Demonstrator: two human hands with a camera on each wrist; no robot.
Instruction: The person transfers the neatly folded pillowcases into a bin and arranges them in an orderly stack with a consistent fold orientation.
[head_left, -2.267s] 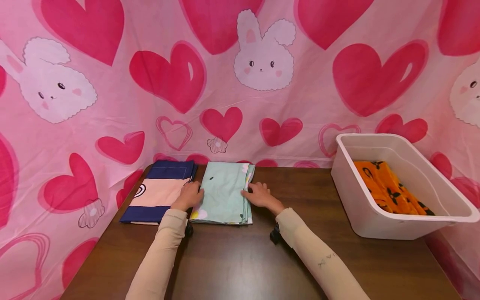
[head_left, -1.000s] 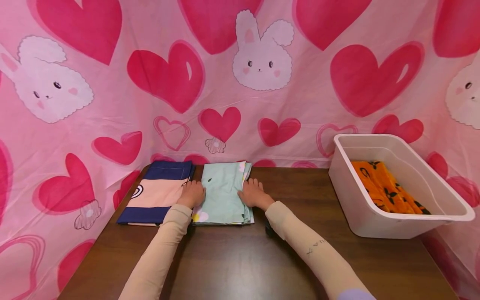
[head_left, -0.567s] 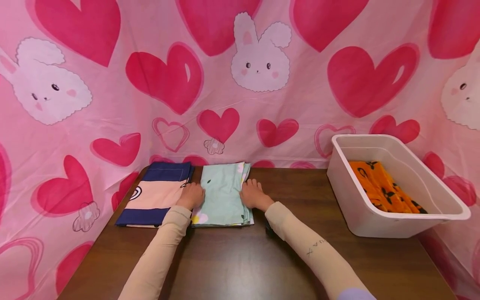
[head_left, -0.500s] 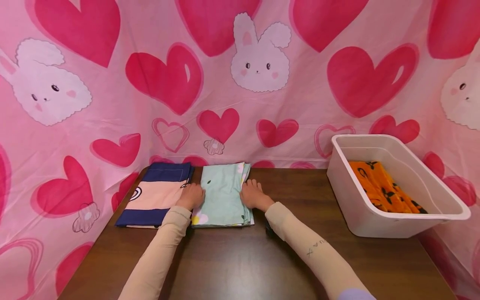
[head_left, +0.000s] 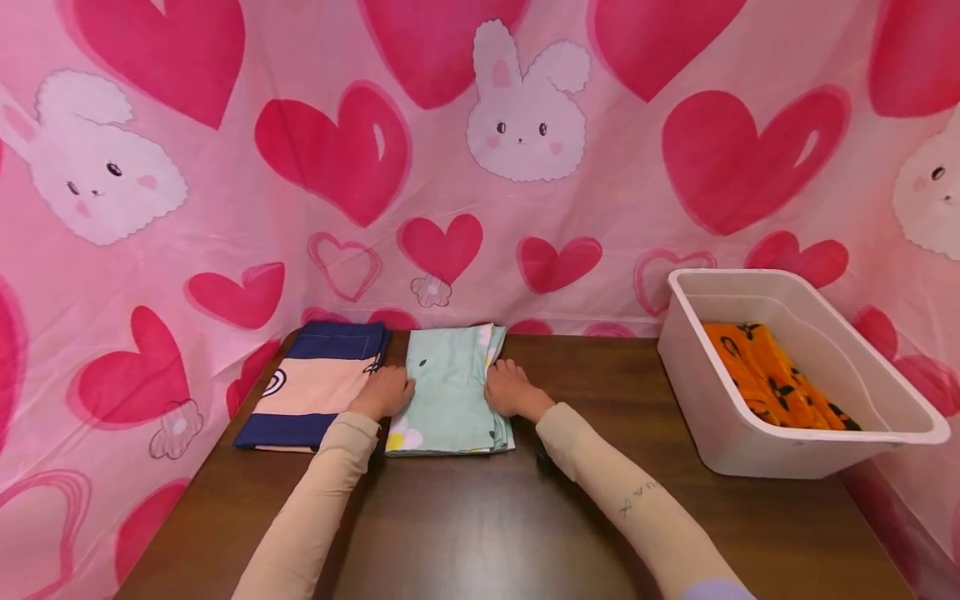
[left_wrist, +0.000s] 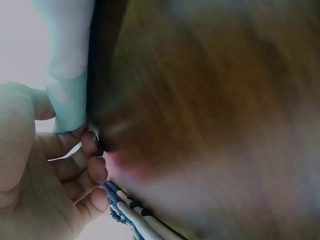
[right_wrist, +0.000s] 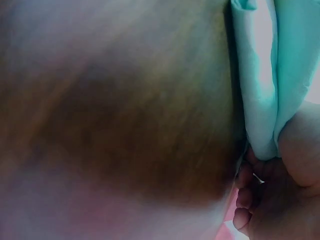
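Mint folded cloth [head_left: 450, 396] is set toward the counter's [head_left: 457, 517] far edge, left of centre. Left side is pinched by the left hand [head_left: 384, 392], right side by the right hand [head_left: 512, 389]; wrist views blurred, so whether all layers are caught can't be told. Both sides should be moved evenly, folds kept square. Letter-like marks on right sleeve [head_left: 611, 479]; no brand readable.

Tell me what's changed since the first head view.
The near edge of the folded green cloth has shifted slightly toward the person and to the right. The left hand and right hand are still on its side edges. The navy-and-pink cloth, the white bin and the orange cloth inside it stayed put.
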